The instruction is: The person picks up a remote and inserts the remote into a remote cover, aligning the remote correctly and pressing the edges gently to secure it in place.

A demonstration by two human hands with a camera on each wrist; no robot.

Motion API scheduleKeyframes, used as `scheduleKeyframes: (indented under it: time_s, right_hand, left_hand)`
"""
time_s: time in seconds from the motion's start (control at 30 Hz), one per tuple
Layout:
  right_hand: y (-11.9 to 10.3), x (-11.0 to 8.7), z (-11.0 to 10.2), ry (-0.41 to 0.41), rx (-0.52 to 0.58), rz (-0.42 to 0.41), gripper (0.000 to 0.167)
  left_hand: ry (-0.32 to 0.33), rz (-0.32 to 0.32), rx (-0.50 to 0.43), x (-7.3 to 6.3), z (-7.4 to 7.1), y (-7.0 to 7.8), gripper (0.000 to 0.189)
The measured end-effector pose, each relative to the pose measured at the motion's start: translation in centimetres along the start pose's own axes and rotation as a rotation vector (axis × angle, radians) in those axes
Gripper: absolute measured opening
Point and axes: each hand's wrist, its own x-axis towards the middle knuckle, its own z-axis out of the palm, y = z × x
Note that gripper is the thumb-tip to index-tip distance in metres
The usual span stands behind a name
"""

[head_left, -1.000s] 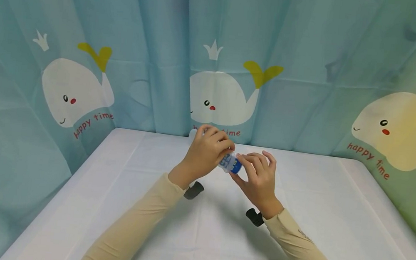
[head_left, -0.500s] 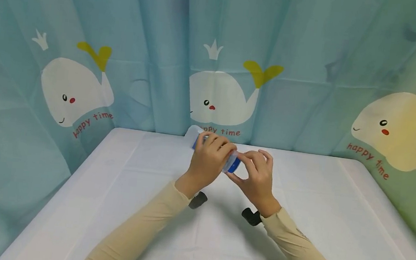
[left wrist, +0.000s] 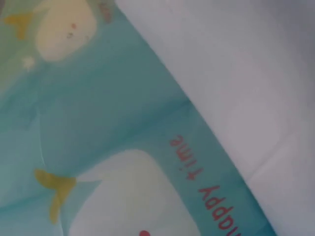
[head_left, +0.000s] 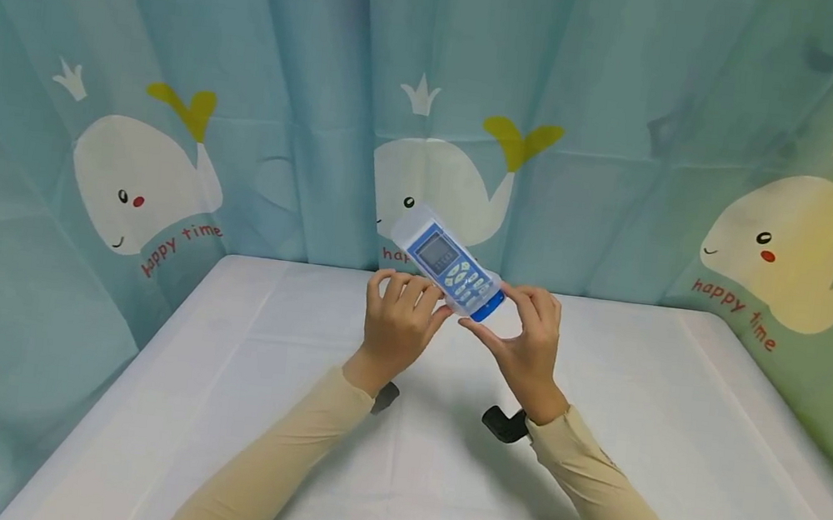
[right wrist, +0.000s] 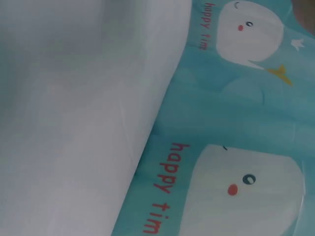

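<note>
A remote control (head_left: pixel 454 265) with a blue face, a grey screen and several pale buttons is held up above the table, tilted, in the head view. A translucent sleeve (head_left: pixel 410 224) covers it and sticks out past its upper left end. My left hand (head_left: pixel 397 325) grips its lower left side, thumb near the bottom edge, the other fingers partly behind it. With thumb and forefinger my right hand (head_left: pixel 531 346) pinches the lower right end, where bright blue shows. Neither wrist view has the remote control in it.
A white-covered table (head_left: pixel 396 476) spreads beneath both hands. Behind it hangs a blue-green curtain (head_left: pixel 314 74) printed with whales. Black wrist mounts (head_left: pixel 504 424) show below the hands.
The remote control has come up and turned its face into sight; earlier the left hand covered most of it. The left hand has shifted down along its side. The right hand stays at the blue end.
</note>
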Motion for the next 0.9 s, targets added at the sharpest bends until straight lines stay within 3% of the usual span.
scheduleKeyframes:
  time_s: [0.17, 0.4, 0.53, 0.8, 0.9]
  right_hand:
    - [0.1, 0.1, -0.1, -0.040, 0.001, -0.001, 0.068]
    - [-0.2, 0.3, -0.4, -0.039, 0.031, 0.024, 0.067]
    - [-0.4, 0.3, -0.4, -0.018, 0.047, 0.038, 0.068]
    - [0.2, 0.2, -0.6, -0.040, 0.005, -0.024, 0.064]
    - [0.6, 0.1, -0.6, -0.049, -0.036, -0.076, 0.057]
  left_hand:
    - [0.021, 0.027, 0.040, 0.1, 0.0, 0.0, 0.017]
    - [0.010, 0.041, -0.106, 0.4, 0.1, 0.0, 0.011]
    - [-0.024, 0.062, -0.186, 0.5, -0.1, 0.2, 0.014]
    - [-0.171, 0.106, -0.169, 1.0, -0.9, -0.6, 0.011]
    - [-0.157, 0.072, -0.184, 1.6, -1.2, -0.7, 0.013]
